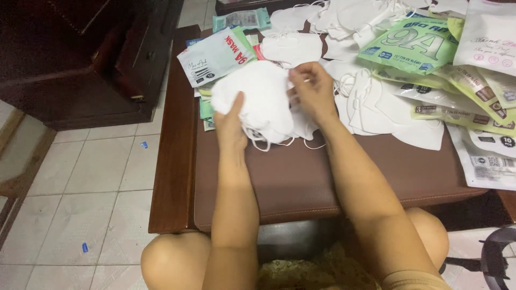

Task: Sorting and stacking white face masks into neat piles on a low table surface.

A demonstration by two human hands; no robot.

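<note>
Knees (174,258) right at the bottom of the shot, with both bare forearms going up over a low bench with a brown padded seat (301,182) and dark wood edges. Left hand (232,122) is wrapped around the near side of a stack of white face masks (263,99), thumb up on top, fingers curled under, so it's clearly gripping the pile. Right hand (314,91) is at the stack's right edge, fingers bent and pinching at the top mask; can't really tell if it's got hold of just one mask or an ear loop. Thin white loops hang out under the stack onto the cushion.

So the stack sits mid-bench, a bit toward the far side, held just above or on the seat, hard to say which.

Behind the stack there's a white-and-green mask packet (217,56) lying tilted, with a few more flat packets peeking out under it. Off to the right is a big loose heap of white masks (376,107), and on top of that a green mask pouch (411,45) plus a row of pale printed pouches (478,102) running to the frame edge. Dark wooden cabinet (80,59) stands on the tiled floor (80,204) to the left.
</note>
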